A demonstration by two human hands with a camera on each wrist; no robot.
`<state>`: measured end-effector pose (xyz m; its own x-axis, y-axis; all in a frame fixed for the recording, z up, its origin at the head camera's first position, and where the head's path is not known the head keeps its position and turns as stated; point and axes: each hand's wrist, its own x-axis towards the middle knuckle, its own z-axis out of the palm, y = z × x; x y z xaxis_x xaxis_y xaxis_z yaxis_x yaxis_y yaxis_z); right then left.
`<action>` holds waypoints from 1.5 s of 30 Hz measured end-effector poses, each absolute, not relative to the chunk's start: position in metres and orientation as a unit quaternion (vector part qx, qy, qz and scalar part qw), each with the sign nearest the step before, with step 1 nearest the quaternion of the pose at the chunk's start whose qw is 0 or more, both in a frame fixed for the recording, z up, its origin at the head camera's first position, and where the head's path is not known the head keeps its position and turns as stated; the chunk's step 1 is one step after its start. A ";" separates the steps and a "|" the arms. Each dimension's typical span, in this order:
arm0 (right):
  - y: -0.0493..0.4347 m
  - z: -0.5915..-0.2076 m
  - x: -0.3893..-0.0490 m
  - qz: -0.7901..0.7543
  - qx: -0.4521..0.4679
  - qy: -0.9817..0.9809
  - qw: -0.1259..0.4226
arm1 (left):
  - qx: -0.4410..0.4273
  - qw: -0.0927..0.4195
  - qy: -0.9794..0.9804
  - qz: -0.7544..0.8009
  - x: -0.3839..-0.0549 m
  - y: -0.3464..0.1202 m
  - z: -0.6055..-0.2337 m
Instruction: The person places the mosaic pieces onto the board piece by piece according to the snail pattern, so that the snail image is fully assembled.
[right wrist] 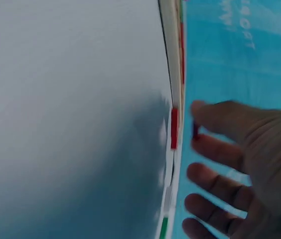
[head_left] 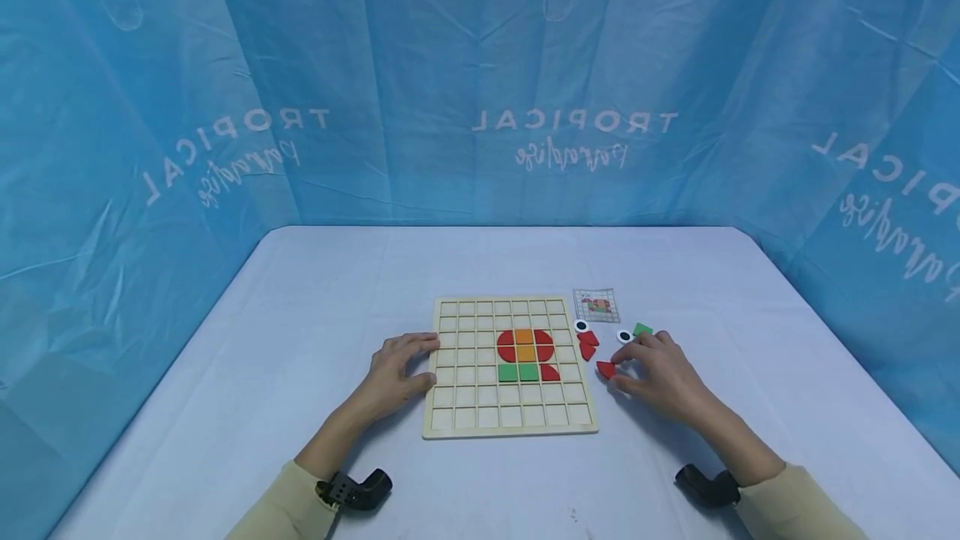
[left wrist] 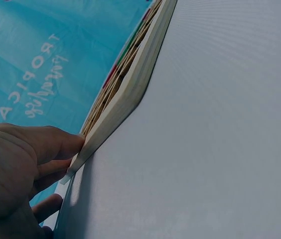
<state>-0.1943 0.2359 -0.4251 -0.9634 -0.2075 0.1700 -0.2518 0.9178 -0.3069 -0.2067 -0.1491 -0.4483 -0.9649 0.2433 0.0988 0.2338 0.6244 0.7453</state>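
Observation:
A pale wooden grid board (head_left: 465, 419) lies on the table, with red curved pieces (head_left: 506, 346) on both sides of two orange squares (head_left: 525, 344). Below these sit two green squares (head_left: 518, 372) and a red quarter-round piece (head_left: 550, 372). My left hand (head_left: 393, 373) touches the board's left edge with thumb and fingertips, fingers fairly straight; the left wrist view shows the thumb (left wrist: 63, 144) at the rim. Right of the board, my right hand (head_left: 663, 377) pinches a red piece (right wrist: 196, 130) between thumb and index finger, its other fingers spread loosely.
Beside the board's right edge lie more red pieces (head_left: 588, 345), white discs with black centres (head_left: 625, 337) and a green piece (head_left: 642, 329). A small printed pattern card (head_left: 597, 305) is behind them. Blue printed curtains (head_left: 480, 65) surround the white table (head_left: 337, 273).

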 end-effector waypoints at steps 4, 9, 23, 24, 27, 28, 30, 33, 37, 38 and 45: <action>0.211 -0.419 -0.199 0.176 0.149 -0.970 0.073 | 0.131 0.006 0.901 0.414 -0.207 -0.149 -0.449; 0.171 -0.415 -0.206 0.185 0.191 -0.962 0.064 | 0.133 0.006 0.903 0.408 -0.207 -0.149 -0.450; 0.101 -0.424 -0.216 0.164 0.257 -0.950 0.059 | 0.137 0.004 0.906 0.402 -0.209 -0.149 -0.450; 0.099 -0.425 -0.216 0.162 0.258 -0.951 0.056 | 0.136 0.006 0.905 0.402 -0.209 -0.149 -0.450; 0.096 -0.427 -0.216 0.156 0.259 -0.952 0.052 | 0.137 0.006 0.906 0.402 -0.209 -0.150 -0.450; 0.095 -0.427 -0.216 0.155 0.260 -0.952 0.053 | 0.138 0.005 0.906 0.400 -0.209 -0.150 -0.450; 0.094 -0.427 -0.216 0.156 0.263 -0.951 0.053 | 0.139 0.003 0.907 0.399 -0.208 -0.151 -0.450; 0.093 -0.428 -0.216 0.152 0.268 -0.950 0.058 | 0.139 0.002 0.907 0.398 -0.209 -0.151 -0.449; 0.093 -0.428 -0.215 0.144 0.271 -0.950 0.064 | 0.138 0.004 0.906 0.400 -0.209 -0.150 -0.450; 0.093 -0.428 -0.215 0.143 0.271 -0.950 0.065 | 0.137 0.005 0.906 0.401 -0.209 -0.151 -0.450; 0.092 -0.427 -0.215 0.143 0.266 -0.951 0.063 | 0.134 0.003 0.906 0.401 -0.208 -0.151 -0.450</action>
<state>-0.2146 0.0924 -0.4270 -0.8504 -0.4884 0.1955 -0.5243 0.8173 -0.2390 -0.2083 -0.1510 -0.4501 -0.9638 0.2459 0.1030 0.2416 0.6424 0.7273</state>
